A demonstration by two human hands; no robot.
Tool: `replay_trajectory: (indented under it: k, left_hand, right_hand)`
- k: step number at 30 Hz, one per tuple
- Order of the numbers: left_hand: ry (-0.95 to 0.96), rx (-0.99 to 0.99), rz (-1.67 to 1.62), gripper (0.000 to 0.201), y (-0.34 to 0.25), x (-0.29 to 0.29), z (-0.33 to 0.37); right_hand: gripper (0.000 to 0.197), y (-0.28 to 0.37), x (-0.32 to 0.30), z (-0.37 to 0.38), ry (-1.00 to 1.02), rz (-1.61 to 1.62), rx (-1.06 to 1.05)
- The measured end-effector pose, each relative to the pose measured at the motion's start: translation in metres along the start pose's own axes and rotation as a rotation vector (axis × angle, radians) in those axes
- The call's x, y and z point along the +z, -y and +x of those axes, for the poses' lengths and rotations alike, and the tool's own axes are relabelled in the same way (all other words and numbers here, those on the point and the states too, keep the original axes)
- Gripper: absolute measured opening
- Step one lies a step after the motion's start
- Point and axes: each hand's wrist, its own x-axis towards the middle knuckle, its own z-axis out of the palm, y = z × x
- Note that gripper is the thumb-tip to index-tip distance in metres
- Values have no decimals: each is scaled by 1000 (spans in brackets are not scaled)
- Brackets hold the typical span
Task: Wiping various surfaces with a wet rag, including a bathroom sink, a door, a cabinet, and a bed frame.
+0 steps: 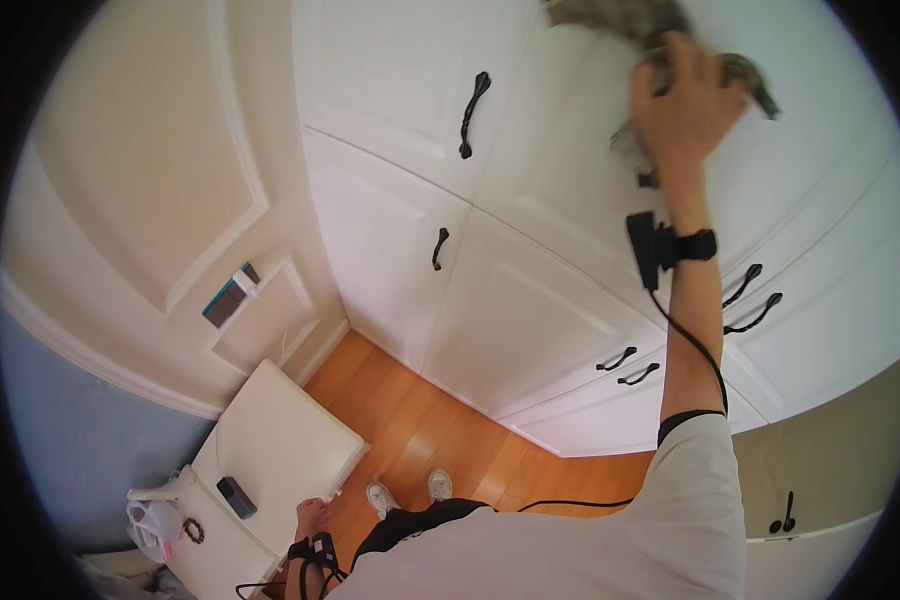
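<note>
My right arm reaches up to a tall white cabinet (550, 280). At the top of the view, my right hand (692, 110) has its fingers bent over a grey-brown cloth (620, 15) against a door front. Motion smears the cloth, and its folds spread out on both sides of the hand. Low in the view, my left hand (313, 515) hangs beside a white table, its fingers loosely bent with nothing visible in them. Each wrist wears a black strapped device with a cable.
Black handles (474, 115) stick out from the cabinet doors and drawers. A white table (280, 430) at the left carries a dark box-shaped device (236, 497), a beaded bracelet (193, 530) and a plastic bag (155, 525). Wooden floor (390, 400) lies between table and cabinet.
</note>
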Motion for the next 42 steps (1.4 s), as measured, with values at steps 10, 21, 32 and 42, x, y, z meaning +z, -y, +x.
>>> replay_trajectory:
  k: [10, 21, 32, 42]
  left_hand:
    - [-43, 153, -222, 22, -22, 1, -37]
    - [-31, -123, 67, 15, 36, -85, 38]
    - [150, 111, 38, 26, -43, -23, 44]
    - [64, -5, 16, 24, -50, -26, 38]
  right_hand:
    - [27, 136, -21, -247, 736, 517, -488]
    - [27, 44, -83, -174, 680, 244, -177]
    - [35, 56, -106, -220, 567, -273, 627]
    - [31, 167, -35, -176, 510, 392, 472]
